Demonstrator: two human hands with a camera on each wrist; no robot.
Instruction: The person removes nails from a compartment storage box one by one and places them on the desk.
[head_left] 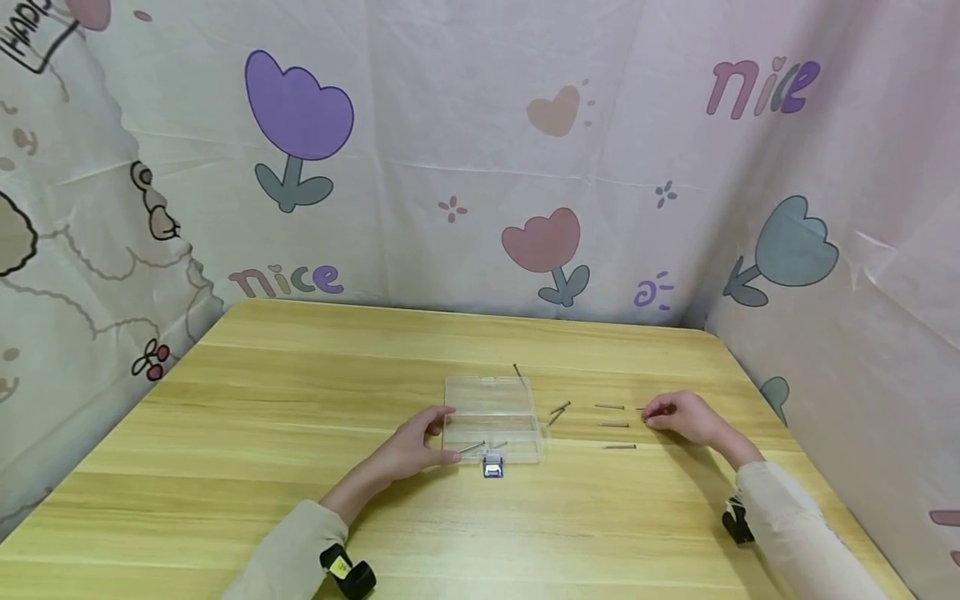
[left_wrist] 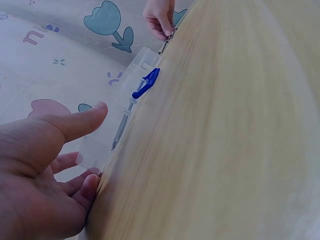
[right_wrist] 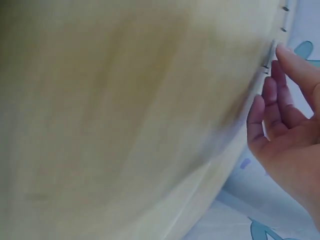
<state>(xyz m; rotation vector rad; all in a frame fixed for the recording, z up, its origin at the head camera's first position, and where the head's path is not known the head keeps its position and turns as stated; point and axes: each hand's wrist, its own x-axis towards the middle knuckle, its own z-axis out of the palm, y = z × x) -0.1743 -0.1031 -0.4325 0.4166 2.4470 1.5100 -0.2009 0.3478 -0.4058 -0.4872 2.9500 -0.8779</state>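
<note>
A clear plastic box point(head_left: 491, 396) lies open on the table, its lid folded back and a blue latch point(head_left: 492, 467) at the near side. My left hand point(head_left: 412, 443) holds the box by its left end, thumb near the front corner and fingers along the edge. Inside the near half lie nails point(head_left: 471, 447). Over at the right, my right hand point(head_left: 684, 417) pinches at a nail point(head_left: 640, 408) low over the table; fingers hide most of it. In the right wrist view the thumb meets a nail point(right_wrist: 271, 54).
Several loose nails point(head_left: 615, 425) lie in a loose column left of my right hand. Nearer the box, two nails point(head_left: 557, 415) lie close together. Another nail point(head_left: 517, 370) is by the lid's far edge. A printed curtain point(head_left: 442, 150) hangs behind the wooden table point(head_left: 285, 375).
</note>
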